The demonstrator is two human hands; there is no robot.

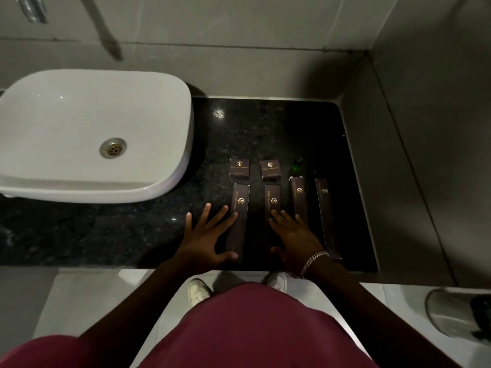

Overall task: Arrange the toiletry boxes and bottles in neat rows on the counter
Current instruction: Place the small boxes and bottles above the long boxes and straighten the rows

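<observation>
Several long dark boxes with gold logos lie side by side, lengthwise, on the black granite counter (132,229). My left hand (206,235) lies flat with fingers spread, its index tip and thumb touching the leftmost long box (240,205). My right hand (292,235), with a silver bracelet on the wrist, rests palm down over the lower half of the second long box (271,197). To its right lie a third long box (299,200) and a fourth long box (325,208). Behind them sit two small square boxes (239,168) (270,170).
A white basin (79,123) stands on the counter's left half, under a chrome tap (106,30). A tiled wall (398,155) bounds the counter at the right and back. A small dark thing with a green glint (299,163) sits behind the third box. A bin (451,312) stands on the floor, lower right.
</observation>
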